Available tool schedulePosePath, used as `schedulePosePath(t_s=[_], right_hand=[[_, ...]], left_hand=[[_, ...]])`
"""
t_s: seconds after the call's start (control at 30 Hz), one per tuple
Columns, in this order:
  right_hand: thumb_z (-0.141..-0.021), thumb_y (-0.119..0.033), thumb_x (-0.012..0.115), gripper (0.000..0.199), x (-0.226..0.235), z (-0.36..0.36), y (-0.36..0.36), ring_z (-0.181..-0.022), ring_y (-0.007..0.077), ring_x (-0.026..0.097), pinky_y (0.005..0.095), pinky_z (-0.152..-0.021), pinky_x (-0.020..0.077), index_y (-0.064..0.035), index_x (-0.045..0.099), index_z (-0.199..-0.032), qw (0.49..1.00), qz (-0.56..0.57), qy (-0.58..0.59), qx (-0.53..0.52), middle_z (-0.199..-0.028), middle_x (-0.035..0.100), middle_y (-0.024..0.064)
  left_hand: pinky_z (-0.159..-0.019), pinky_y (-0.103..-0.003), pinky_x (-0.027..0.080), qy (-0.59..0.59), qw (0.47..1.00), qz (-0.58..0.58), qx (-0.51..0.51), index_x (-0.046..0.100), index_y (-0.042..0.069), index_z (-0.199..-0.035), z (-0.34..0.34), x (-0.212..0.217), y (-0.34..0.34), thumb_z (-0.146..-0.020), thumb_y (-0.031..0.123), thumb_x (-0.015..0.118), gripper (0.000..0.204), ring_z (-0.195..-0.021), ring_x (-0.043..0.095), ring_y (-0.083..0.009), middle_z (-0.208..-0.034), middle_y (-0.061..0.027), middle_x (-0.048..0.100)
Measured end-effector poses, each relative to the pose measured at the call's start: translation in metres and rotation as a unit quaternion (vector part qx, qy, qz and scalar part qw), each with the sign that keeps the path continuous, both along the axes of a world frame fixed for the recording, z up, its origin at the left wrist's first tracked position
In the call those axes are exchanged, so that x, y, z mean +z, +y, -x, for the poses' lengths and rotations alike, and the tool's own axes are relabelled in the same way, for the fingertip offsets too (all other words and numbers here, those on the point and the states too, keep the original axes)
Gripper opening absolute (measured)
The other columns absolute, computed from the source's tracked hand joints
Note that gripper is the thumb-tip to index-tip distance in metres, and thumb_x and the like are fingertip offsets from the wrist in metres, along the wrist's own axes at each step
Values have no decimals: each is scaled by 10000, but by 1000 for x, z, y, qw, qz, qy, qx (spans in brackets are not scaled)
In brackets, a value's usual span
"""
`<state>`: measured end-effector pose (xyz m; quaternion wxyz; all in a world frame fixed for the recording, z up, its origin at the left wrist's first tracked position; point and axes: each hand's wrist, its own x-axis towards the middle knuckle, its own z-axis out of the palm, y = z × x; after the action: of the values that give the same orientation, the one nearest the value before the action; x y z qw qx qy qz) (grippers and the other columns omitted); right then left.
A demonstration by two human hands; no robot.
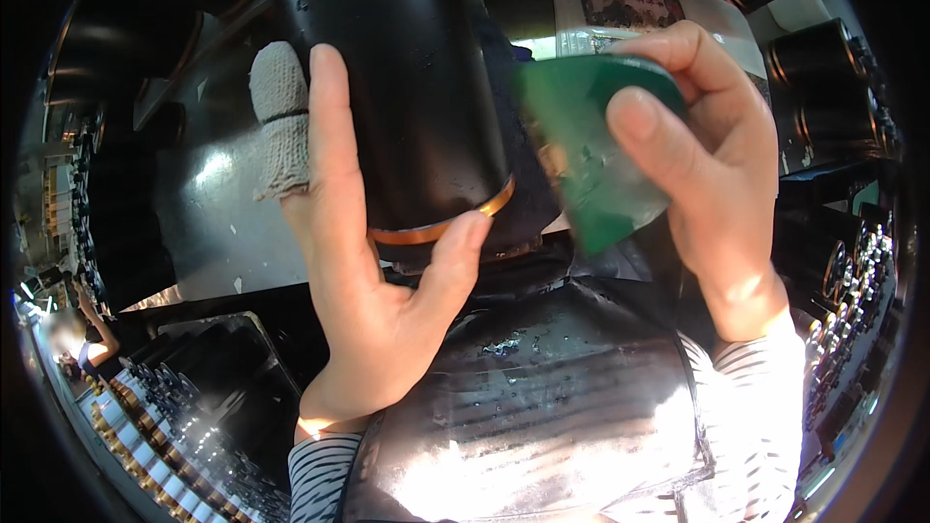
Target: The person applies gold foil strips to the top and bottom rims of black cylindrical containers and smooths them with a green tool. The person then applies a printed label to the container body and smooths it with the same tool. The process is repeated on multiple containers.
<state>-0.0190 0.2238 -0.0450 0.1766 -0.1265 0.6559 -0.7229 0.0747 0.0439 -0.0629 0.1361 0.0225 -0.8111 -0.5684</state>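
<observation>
A black cylindrical canister (417,87) with a gold band round its near end lies in front of me, slanting away. My left hand (363,300) grips it from the left, index finger stretched along its side and thumb against the gold band. A grey knitted sleeve (281,116) covers another finger of that hand. In my right hand (717,145) is a green flat scraper blade (620,150), pinched between thumb and fingers just right of the canister. The blade is blurred and its left edge stands close to the canister; I cannot tell whether they touch.
A grey work surface (228,203) spreads under the canister, with a printed sheet (630,0) at the far right. More black canisters (828,87) stand right and far left. Rows of small gold-rimmed items line both sides. Another person (92,344) is at far left.
</observation>
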Motion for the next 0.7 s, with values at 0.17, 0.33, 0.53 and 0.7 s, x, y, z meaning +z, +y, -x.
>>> schedulePosePath(t_s=[0.17,0.33,0.53,0.7], right_hand=[[-821,-164,707,301,-2,-14,-12,-763,69,543,195,-689,427,18,549,-1000,980,-25,176,86,-878,593,51],[-862,-146,659,237,-6,-6,-10,-826,61,536,198,-758,421,-8,543,-1017,1000,-13,-6,-12,-923,598,35],[-859,-161,659,235,-11,-5,-2,-826,58,541,195,-756,425,-16,542,-1002,999,4,16,-43,-927,609,34],[-865,-175,637,233,-17,-4,2,-800,59,558,192,-743,432,-15,571,-1021,996,7,29,-89,-904,616,24]], left_hand=[[-1082,-378,289,-48,997,0,55,152,-12,-1467,-26,-14,-6,-835,57,643,803,-1300,388,-310,-1453,-229,305],[-1085,-622,-60,53,930,364,16,421,62,-1386,-61,-19,-7,-877,57,572,531,-1363,300,-383,-1357,-214,472],[-1054,-640,-147,43,834,548,53,652,265,-1169,-48,-12,18,-821,68,663,400,-1286,380,-276,-1184,32,552],[-1088,-624,-59,119,812,567,72,691,252,-1124,-30,-18,25,-802,65,645,375,-1228,447,-242,-998,-4,630]])
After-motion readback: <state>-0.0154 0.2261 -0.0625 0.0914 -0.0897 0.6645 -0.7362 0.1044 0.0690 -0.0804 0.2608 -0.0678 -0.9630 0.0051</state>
